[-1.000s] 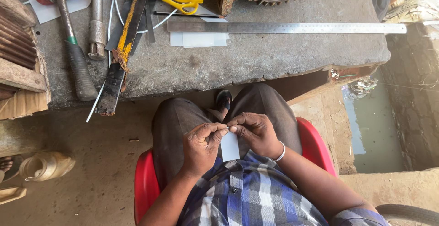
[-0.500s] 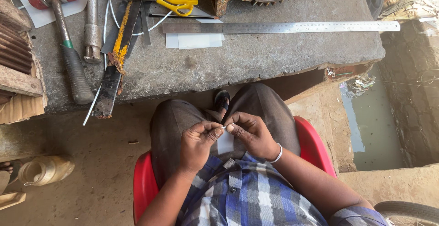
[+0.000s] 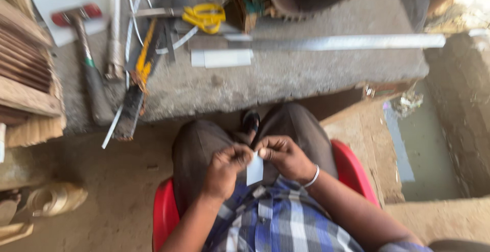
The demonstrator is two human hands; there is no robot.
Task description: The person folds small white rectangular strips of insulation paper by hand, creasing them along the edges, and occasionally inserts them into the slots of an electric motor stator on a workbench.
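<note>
I sit on a red plastic chair in dark trousers and a blue checked shirt. Both hands meet over my lap. My left hand and my right hand pinch the top edge of a small white rectangular piece that hangs down between them. A metal bangle circles my right wrist.
In front of my knees is a concrete slab carrying a long steel ruler, white strips, yellow-handled scissors, a hammer, a file and a yellow-marked tool. Stacked wooden pieces lie left. A water-filled channel runs right.
The view has shifted and blurred a little. My hands stay together on the white piece in my lap, fingers working along its top edge.
</note>
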